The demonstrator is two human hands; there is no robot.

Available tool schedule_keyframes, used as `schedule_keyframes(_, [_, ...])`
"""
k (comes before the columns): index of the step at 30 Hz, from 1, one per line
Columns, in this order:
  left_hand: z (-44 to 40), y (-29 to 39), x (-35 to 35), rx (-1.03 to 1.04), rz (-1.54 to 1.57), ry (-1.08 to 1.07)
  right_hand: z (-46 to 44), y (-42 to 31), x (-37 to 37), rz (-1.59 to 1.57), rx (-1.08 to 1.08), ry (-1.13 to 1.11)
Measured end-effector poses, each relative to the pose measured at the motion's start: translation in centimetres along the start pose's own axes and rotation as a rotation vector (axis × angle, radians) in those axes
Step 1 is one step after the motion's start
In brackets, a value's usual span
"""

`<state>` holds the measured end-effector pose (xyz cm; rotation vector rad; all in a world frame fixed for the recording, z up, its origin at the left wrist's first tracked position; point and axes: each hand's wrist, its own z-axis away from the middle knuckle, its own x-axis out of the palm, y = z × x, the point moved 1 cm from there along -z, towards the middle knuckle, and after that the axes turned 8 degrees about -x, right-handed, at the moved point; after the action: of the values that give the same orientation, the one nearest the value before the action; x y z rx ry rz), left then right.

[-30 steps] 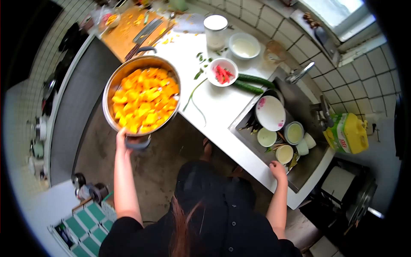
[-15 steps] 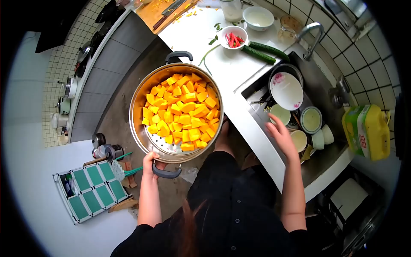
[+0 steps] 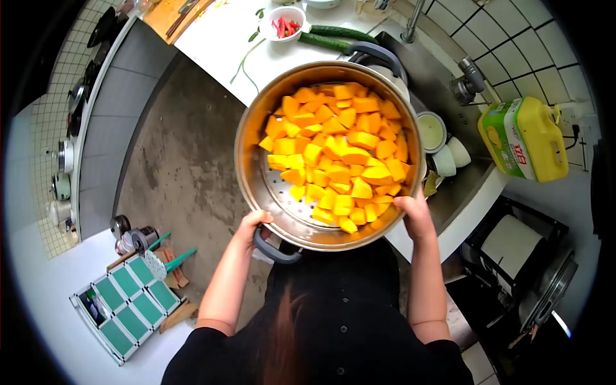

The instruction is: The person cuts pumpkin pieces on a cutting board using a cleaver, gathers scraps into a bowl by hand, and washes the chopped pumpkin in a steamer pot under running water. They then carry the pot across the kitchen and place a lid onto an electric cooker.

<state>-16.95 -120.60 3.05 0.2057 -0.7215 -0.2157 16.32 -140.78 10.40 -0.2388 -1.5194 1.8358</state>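
A wide steel steamer pot [image 3: 292, 226] with a perforated bottom is held up in front of my body, in the middle of the view. Many orange chunks [image 3: 343, 151] lie in it. My left hand [image 3: 252, 226] is closed on the rim beside the near dark handle [image 3: 276, 250]. On the right side of the rim, my right hand [image 3: 416, 213] grips the pot, its thumb over the edge. The far handle [image 3: 378, 52] reaches over the sink's corner.
Behind the pot, a white counter [image 3: 221, 61] bears a bowl of red peppers [image 3: 284, 25] and green cucumbers [image 3: 326, 41]. Cups [image 3: 431, 131] stand in the steel sink [image 3: 471, 173]. A yellow jug [image 3: 523, 138] is at the right. Green-panelled case [image 3: 128, 305] lies lower left.
The pot has moved right, toward the sink, and now hides part of it. My right hand has come from over the sink to the pot's rim and taken hold.
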Motion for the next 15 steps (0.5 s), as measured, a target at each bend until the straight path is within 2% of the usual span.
schedule_keyframes(1, [1.0, 0.1, -0.8, -0.014, 0.083, -0.126, -0.3, 0.1, 1.4, 0.043, -0.014, -0.032])
schedule_keyframes(2, [1.8, 0.7, 0.9, -0.047, -0.072, 0.243, -0.9, 0.8, 2.2, 0.112, -0.061, -0.053])
schedule_keyframes(4, [1.9, 2.4, 6.5, 0.064, -0.056, 0.284, -1.3, 1.1, 2.3, 0.063, -0.020, -0.027])
schedule_keyframes(5, [0.9, 2.6, 7.5, 0.045, -0.081, 0.269, -0.7, 0.7, 1.0, 0.066, 0.069, 0.011])
schedule_keyframes(7, [-2.4, 2.1, 4.5, -0.091, -0.309, 0.196, 0.8, 0.6, -1.6, -0.036, 0.068, 0.119])
schedule_keyframes(8, [-2.9, 2.7, 7.8, -0.139, -0.421, 0.159, 1.3, 0.4, -2.6, -0.112, 0.071, 0.142])
schedule_keyframes(9, [-3.1, 2.9, 10.2, -0.158, -0.430, 0.202, 1.8, 1.1, -3.6, -0.157, 0.093, 0.206])
schedule_keyframes(11, [-5.0, 1.6, 7.3, -0.106, -0.313, 0.176, 1.7, 2.7, -4.3, -0.207, 0.107, 0.263])
schedule_keyframes(15, [-7.1, 1.0, 8.6, -0.091, -0.320, 0.182, 0.5, 4.5, -6.4, -0.257, 0.142, 0.304])
